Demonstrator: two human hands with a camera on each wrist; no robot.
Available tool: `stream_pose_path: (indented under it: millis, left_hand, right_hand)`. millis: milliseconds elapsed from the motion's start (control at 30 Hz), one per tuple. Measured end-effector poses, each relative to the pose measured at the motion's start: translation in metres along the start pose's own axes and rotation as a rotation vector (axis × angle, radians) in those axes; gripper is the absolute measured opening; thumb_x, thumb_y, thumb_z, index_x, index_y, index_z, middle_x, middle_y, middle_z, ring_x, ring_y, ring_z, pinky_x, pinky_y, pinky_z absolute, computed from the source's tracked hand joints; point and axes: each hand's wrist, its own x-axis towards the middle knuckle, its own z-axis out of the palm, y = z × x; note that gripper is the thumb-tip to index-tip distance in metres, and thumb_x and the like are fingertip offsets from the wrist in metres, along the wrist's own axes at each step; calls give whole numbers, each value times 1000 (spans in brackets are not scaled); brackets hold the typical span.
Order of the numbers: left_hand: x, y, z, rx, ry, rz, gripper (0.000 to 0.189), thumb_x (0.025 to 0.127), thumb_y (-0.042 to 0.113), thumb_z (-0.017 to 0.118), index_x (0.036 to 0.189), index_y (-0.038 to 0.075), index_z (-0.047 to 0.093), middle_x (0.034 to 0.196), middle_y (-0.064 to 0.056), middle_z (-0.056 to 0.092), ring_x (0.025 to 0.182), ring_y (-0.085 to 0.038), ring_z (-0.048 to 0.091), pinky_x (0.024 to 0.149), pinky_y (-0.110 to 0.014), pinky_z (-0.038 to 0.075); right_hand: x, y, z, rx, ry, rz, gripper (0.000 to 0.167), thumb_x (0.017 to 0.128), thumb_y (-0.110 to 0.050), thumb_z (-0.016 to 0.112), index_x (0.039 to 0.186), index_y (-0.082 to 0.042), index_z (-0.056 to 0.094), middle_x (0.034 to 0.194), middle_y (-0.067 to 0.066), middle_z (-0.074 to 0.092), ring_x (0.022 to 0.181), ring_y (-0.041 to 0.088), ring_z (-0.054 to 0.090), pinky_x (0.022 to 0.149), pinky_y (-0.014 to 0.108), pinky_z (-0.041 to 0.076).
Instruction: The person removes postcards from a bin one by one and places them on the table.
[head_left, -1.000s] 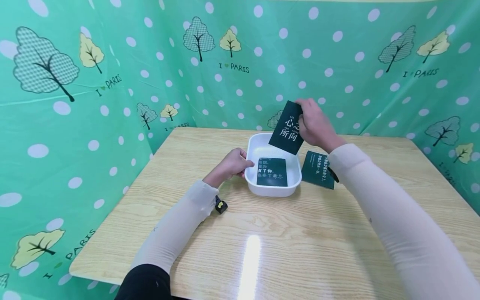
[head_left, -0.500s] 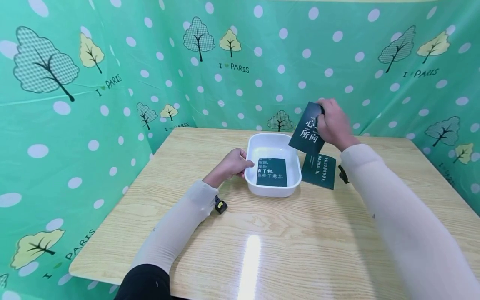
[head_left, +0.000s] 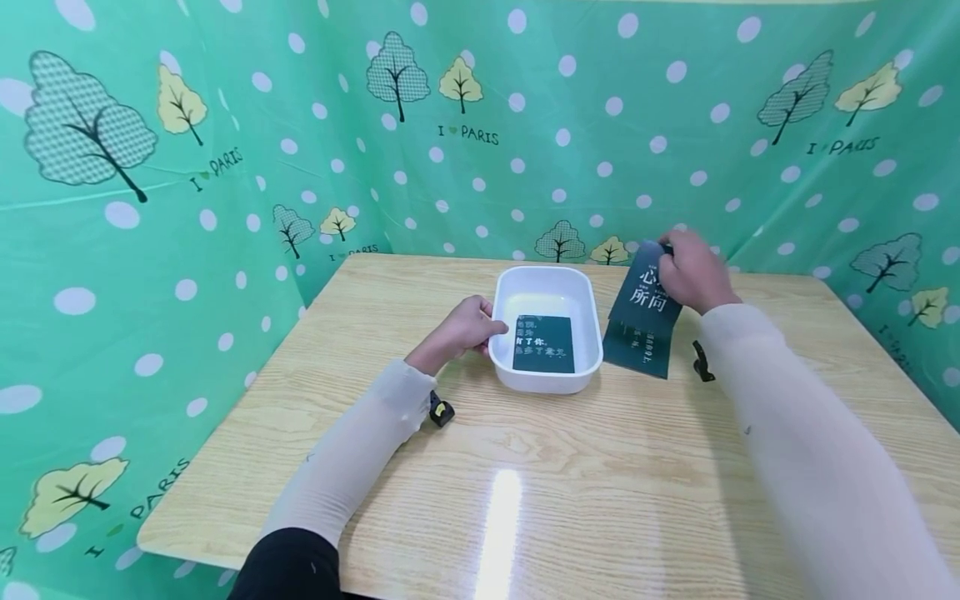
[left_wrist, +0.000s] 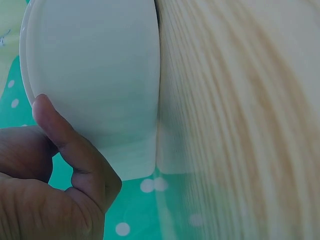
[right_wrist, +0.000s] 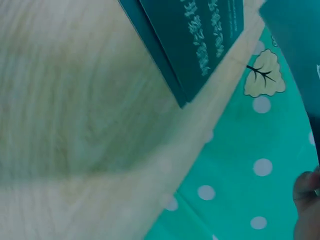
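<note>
In the head view my left hand [head_left: 467,325] grips the left wall of a white plastic tub [head_left: 546,382], thumb over the rim. The left wrist view shows that thumb on the rim and the tub's pale outer side [left_wrist: 100,80]. A dark green printed card [head_left: 543,346] lies in the tub's near part. Right of the tub, my right hand [head_left: 697,271] pinches another dark green card [head_left: 643,287] with white characters, tilted above the table. Below it more green cards [head_left: 637,354] lie on the table; the right wrist view shows these lower cards [right_wrist: 200,45] overlapping.
A wooden table [head_left: 585,492] carries everything. Behind and to the left hangs a green dotted curtain [head_left: 495,192] with tree prints. A black wrist strap piece [head_left: 441,410] shows by the left sleeve, another black piece [head_left: 702,362] by the right one.
My right hand has carried its card from above the tub to the right and down, over the cards on the table. The left hand and tub have stayed in place.
</note>
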Motion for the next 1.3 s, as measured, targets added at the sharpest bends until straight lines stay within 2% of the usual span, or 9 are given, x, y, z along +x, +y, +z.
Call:
stream_pose_path:
  millis: [267, 500, 733, 867, 967, 1100, 1200, 1300]
  left_hand:
    - [-1, 2, 0, -2, 1, -3, 27, 95, 6, 69, 109, -1, 47, 91, -22, 67, 49, -13, 59, 47, -26, 56]
    - [-2, 2, 0, 17, 9, -4, 26, 95, 6, 69, 109, -1, 48, 94, -22, 68, 50, -14, 59, 47, -26, 56]
    - [0, 0, -1, 19, 9, -13, 26, 96, 7, 69, 110, 0, 48, 94, -21, 67, 51, -14, 59, 47, -26, 55]
    - [1, -1, -1, 31, 8, -15, 26, 97, 9, 69, 110, 1, 48, 93, -19, 67, 52, -14, 59, 47, -26, 55]
    - [1, -2, -1, 29, 5, -18, 26, 97, 9, 69, 110, 1, 49, 94, -19, 67, 51, -14, 59, 48, -27, 55]
    - [1, -1, -1, 25, -1, -24, 26, 97, 10, 70, 110, 1, 49, 95, -20, 68, 52, -15, 59, 49, -28, 56]
    - [1, 0, -1, 17, -2, -25, 26, 97, 9, 70, 110, 1, 49, 96, -20, 68, 52, -15, 60, 50, -29, 58]
    - [1, 0, -1, 10, 4, -31, 26, 96, 8, 70, 109, 0, 48, 96, -20, 68, 52, -15, 60, 50, -30, 58]
  right_hand:
    - [-6, 9, 15, -29, -204, -22, 49, 102, -25, 47, 140, 5, 47, 129, 29, 54, 109, 43, 51, 92, 64, 48]
    - [-7, 16, 34, -24, -361, -44, 71, 92, -26, 66, 146, 10, 38, 141, 33, 45, 118, 44, 49, 105, 65, 44]
    - [-8, 15, 43, -110, -389, -32, 74, 87, -28, 74, 146, 6, 42, 137, 32, 46, 116, 45, 48, 101, 68, 46]
    - [-8, 15, 45, -180, -423, -39, 75, 88, -31, 76, 146, 3, 44, 139, 33, 48, 123, 49, 48, 104, 76, 38]
    - [-10, 15, 45, -167, -463, -46, 74, 90, -30, 76, 147, 5, 42, 140, 35, 49, 127, 51, 48, 107, 76, 35]
    - [-12, 16, 45, -118, -500, -63, 70, 93, -24, 75, 146, 7, 42, 139, 38, 49, 129, 53, 47, 108, 68, 40]
    - [-12, 13, 47, -108, -494, -90, 66, 94, -20, 74, 146, 7, 43, 140, 37, 48, 130, 53, 47, 108, 68, 41]
    - [-11, 6, 51, -75, -451, -120, 61, 97, -18, 70, 146, 6, 44, 142, 35, 48, 131, 52, 46, 108, 67, 41]
